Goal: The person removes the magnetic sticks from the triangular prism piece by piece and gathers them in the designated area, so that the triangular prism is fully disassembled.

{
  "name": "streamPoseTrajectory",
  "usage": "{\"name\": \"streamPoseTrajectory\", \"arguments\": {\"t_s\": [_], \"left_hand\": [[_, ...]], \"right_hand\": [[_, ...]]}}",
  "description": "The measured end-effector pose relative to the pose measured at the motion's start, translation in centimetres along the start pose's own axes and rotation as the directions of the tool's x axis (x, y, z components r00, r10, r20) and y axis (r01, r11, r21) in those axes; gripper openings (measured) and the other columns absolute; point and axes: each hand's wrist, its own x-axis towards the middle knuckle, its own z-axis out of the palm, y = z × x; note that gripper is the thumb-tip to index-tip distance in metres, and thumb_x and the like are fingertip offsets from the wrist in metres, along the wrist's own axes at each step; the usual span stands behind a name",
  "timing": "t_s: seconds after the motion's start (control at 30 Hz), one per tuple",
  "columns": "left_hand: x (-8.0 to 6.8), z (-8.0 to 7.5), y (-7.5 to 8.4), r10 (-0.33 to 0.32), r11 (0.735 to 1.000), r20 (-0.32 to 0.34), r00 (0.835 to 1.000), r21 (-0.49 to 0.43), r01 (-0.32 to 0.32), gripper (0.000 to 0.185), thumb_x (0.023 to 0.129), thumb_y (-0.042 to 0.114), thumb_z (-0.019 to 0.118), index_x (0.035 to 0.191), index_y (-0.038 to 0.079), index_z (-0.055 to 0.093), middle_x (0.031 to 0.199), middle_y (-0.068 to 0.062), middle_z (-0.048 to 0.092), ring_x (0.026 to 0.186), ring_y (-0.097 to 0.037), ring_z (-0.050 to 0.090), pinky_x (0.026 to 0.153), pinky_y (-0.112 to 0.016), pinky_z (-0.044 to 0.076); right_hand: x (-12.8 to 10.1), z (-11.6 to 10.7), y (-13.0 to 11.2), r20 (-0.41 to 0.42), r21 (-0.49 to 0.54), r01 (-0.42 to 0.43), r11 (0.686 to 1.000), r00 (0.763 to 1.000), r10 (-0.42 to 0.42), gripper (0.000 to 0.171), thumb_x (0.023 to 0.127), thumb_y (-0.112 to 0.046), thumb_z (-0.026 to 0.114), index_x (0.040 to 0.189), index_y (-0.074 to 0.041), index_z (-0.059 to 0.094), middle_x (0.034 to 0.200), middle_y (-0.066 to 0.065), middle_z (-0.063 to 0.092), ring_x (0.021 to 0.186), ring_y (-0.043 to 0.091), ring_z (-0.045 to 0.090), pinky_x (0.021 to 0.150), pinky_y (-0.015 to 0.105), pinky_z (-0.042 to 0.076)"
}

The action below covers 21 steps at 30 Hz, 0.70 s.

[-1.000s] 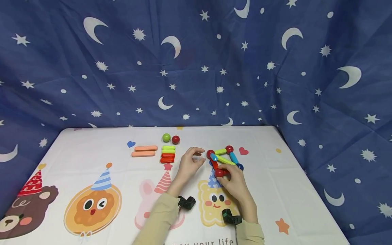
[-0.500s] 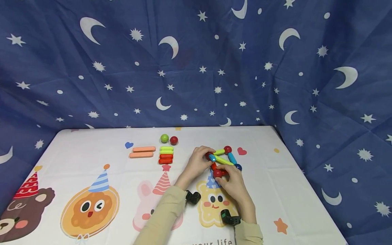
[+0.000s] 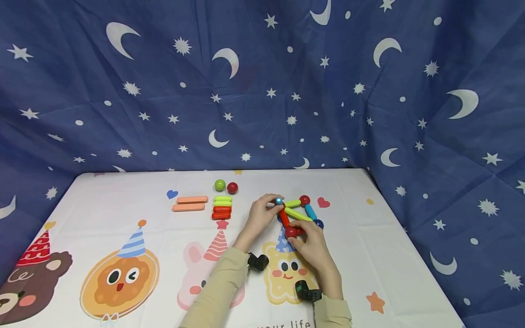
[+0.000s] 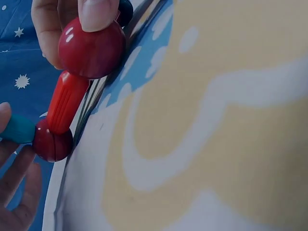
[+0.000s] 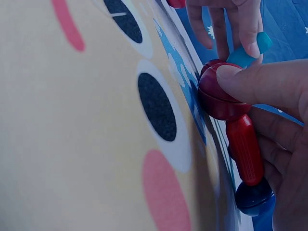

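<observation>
My left hand pinches a short blue rod, which rises from a red ball at the left corner of a frame of rods and balls. With thumb and fingers my right hand holds the near red ball. A red rod joins those two balls. Another red rod runs from the held ball to a dark blue ball. Yellow-green rods, a blue rod and a far red ball make up the rest.
Left of the frame lie two orange rods, yellow-green rods and red rods. Behind them sit a green ball and a loose red ball. A starry blue curtain hangs past the table's far edge.
My left hand has come in from the left and taken hold of the blue rod. The rod, earlier leaning toward me, now stands more upright. My right hand has stayed on its ball.
</observation>
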Motion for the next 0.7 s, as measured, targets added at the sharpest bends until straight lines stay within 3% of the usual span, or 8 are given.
{"name": "streamPoseTrajectory", "arguments": {"t_s": [0.13,0.43,0.7], "left_hand": [[0.07,0.11,-0.33,-0.034,0.998,-0.014,0.999,-0.049,0.033,0.023,0.091,0.012,0.065,0.113,0.01,0.068,0.116,-0.01,0.068,0.108,-0.025,0.065,0.084,-0.032,0.056],[0.04,0.3,-0.77,-0.041,0.993,0.007,0.999,-0.112,0.042,0.019,0.094,0.008,0.058,0.112,0.01,0.065,0.114,-0.012,0.067,0.106,-0.026,0.064,0.083,-0.032,0.057],[0.46,-0.09,-0.65,0.013,1.0,-0.033,0.999,-0.002,-0.013,0.019,0.094,0.01,0.058,0.112,0.007,0.064,0.113,-0.013,0.065,0.111,-0.028,0.062,0.091,-0.039,0.054]], "right_hand": [[-0.01,-0.05,-0.09,0.009,0.0,-0.005,1.0,1.0,0.005,0.034,0.081,-0.015,0.076,0.113,-0.018,0.066,0.118,0.004,0.064,0.118,0.024,0.049,0.108,0.053,0.036],[-0.07,-0.02,-0.18,0.016,0.013,-0.026,1.0,1.0,0.026,0.034,0.081,-0.015,0.076,0.113,-0.019,0.066,0.119,0.004,0.063,0.117,0.024,0.049,0.106,0.051,0.039],[-0.06,-0.01,-0.11,0.015,0.005,-0.022,1.0,1.0,0.022,0.035,0.081,-0.015,0.076,0.114,-0.019,0.065,0.12,0.004,0.062,0.118,0.024,0.049,0.106,0.052,0.038]]}}
